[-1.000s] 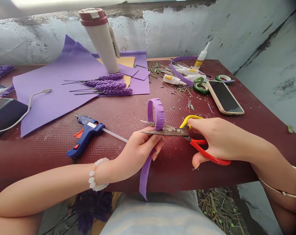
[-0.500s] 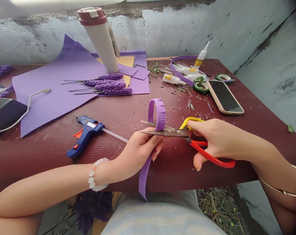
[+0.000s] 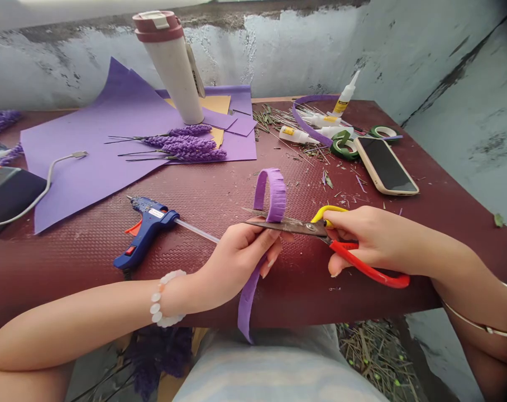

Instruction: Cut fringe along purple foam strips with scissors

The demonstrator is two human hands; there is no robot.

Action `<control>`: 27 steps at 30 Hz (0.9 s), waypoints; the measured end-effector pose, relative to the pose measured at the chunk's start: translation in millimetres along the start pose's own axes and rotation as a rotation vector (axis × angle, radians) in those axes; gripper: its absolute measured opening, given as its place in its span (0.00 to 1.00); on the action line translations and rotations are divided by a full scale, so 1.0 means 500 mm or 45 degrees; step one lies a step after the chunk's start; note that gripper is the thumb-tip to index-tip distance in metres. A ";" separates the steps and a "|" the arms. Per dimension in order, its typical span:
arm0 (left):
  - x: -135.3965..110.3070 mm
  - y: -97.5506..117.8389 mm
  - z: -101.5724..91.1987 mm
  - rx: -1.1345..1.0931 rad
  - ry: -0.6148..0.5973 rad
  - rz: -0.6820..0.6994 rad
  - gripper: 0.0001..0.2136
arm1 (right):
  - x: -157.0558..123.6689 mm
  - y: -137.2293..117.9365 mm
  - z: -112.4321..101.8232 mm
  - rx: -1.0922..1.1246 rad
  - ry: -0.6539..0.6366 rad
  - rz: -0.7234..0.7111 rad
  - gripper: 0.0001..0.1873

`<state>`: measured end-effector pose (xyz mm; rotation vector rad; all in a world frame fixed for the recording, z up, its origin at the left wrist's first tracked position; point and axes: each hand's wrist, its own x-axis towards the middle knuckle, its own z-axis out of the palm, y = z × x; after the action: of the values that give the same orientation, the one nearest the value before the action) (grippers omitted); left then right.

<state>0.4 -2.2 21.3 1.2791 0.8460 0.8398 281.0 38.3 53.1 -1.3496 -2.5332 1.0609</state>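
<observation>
My left hand [image 3: 247, 251] pinches a purple foam strip [image 3: 277, 192] between thumb and fingers. The strip's upper end curls into a loop with small slits along its edge, and its tail hangs below my hand toward the table's front edge. In my right hand [image 3: 362, 237] is a pair of scissors [image 3: 297, 226] with one yellow and one red handle. Its blades lie across the strip just above my left fingertips, slightly apart, with the strip between them. A blue glue gun [image 3: 151, 229] with a clear glue stick lies left of my left hand.
Purple sheets [image 3: 94, 139] cover the back left, bearing lavender stems [image 3: 186, 146] and a white tumbler [image 3: 172, 72]. A white cable [image 3: 52, 173] lies at left. Glue bottles [image 3: 344, 97], green tape [image 3: 343, 148] and a phone [image 3: 387, 167] are at back right. Scraps dot the dark red table [image 3: 320, 301].
The scissors have shifted slightly right, and their handles are a little closer together. The strip's loop tips slightly to the right. My left hand stays nearly in place.
</observation>
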 end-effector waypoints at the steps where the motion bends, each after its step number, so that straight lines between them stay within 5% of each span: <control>1: 0.000 -0.001 0.000 -0.012 -0.003 0.001 0.26 | 0.000 0.000 0.000 0.015 -0.015 0.006 0.28; 8: -0.001 -0.004 0.001 -0.072 -0.022 -0.002 0.24 | -0.003 -0.010 -0.013 0.028 -0.041 0.042 0.29; 16: -0.018 -0.005 -0.003 -0.319 -0.103 0.024 0.23 | -0.003 0.015 -0.031 0.385 -0.366 -0.016 0.31; 27: -0.017 0.016 0.008 -0.277 -0.051 0.032 0.23 | -0.004 -0.009 -0.031 0.267 -0.386 0.132 0.31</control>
<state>-0.1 -10.7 29.9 1.1134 0.6879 0.8976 284.5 43.5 67.9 -1.3649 -2.4757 1.6130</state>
